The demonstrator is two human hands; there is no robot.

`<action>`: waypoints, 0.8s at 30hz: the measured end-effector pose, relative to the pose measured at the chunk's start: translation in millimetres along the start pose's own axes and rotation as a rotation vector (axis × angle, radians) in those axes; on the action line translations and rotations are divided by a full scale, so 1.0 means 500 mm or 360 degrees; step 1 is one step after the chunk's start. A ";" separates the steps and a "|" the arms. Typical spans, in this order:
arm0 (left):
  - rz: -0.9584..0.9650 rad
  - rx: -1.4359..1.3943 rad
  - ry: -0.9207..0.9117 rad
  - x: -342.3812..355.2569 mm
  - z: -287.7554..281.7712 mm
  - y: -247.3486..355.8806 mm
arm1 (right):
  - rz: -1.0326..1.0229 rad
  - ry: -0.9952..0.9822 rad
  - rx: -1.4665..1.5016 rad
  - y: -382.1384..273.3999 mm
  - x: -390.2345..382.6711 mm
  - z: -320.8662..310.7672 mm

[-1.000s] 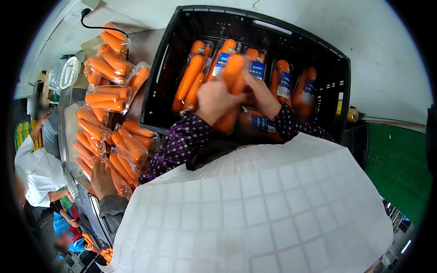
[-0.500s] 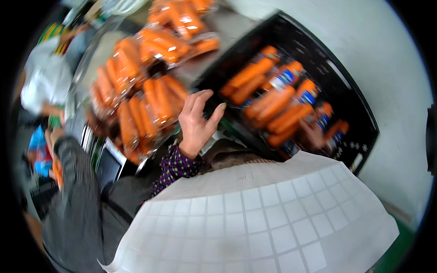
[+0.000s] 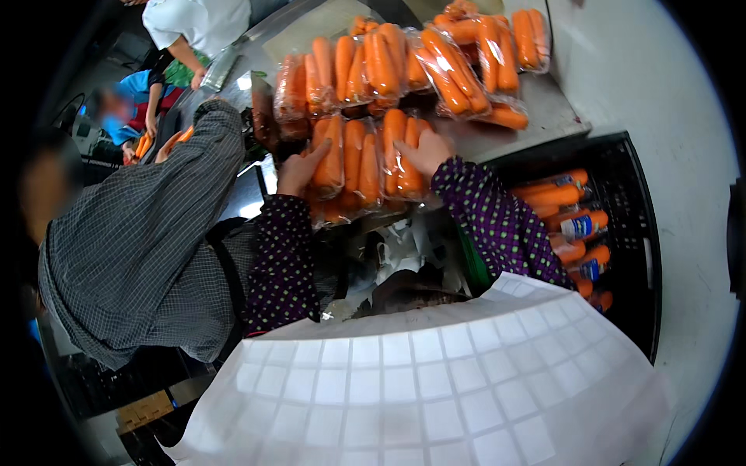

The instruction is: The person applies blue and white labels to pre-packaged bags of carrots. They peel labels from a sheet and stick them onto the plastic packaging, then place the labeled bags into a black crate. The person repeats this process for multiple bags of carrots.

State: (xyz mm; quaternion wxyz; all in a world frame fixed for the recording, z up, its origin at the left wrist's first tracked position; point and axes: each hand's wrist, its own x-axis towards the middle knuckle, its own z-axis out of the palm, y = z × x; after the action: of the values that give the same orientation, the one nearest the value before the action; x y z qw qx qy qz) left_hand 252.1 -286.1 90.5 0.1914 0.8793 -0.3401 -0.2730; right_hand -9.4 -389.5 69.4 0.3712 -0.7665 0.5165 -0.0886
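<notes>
Three wrapped packs of carrots point(image 3: 360, 159) stand side by side at the near edge of the metal table, squeezed between my two hands. My left hand point(image 3: 301, 168) presses on the leftmost pack, its thumb laid along the carrots. From the other side my right hand point(image 3: 430, 152) closes on the rightmost pack, thumb over its front. The fingers behind the packs are hidden. More bagged carrots point(image 3: 381, 62) lie in a heap just beyond. A white sheet with a grid of pale squares point(image 3: 420, 380) spreads below my forearms.
A black crate point(image 3: 645, 233) at the right holds carrot packs with blue labels. A white wall point(image 3: 684, 194) rises beside it. At the left, close by, sits a person in a dark checked shirt point(image 3: 155, 248); other people work farther along the metal table point(image 3: 544, 116).
My view has swung left toward the table. My right hand has left the crate, and my left hand, raised and spread before, has come to the packs; both now grip the row.
</notes>
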 end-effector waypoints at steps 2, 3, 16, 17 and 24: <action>0.0150 0.0188 0.0101 0.052 0.031 -0.053 | -0.0206 0.0421 -0.0270 -0.010 -0.011 0.088; 0.0164 0.0157 0.0034 0.039 0.033 -0.030 | -0.0211 0.0426 -0.0080 -0.008 -0.007 0.087; 0.0153 0.0592 0.0228 0.005 0.037 0.050 | -0.0131 0.0304 0.1029 0.054 0.071 0.125; 0.0213 0.0735 0.0276 -0.022 0.034 0.085 | -0.0033 0.0193 0.1129 0.044 0.070 0.106; 0.0283 0.0588 0.0005 -0.009 0.001 0.090 | 0.0020 -0.0138 0.1868 0.006 -0.061 -0.055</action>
State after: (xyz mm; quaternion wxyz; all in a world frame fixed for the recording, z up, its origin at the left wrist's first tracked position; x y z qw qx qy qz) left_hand 226.9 -314.2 115.1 0.0506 0.8664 -0.4605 -0.1865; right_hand -39.6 -377.2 94.4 0.7547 -0.4327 0.3699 -0.3261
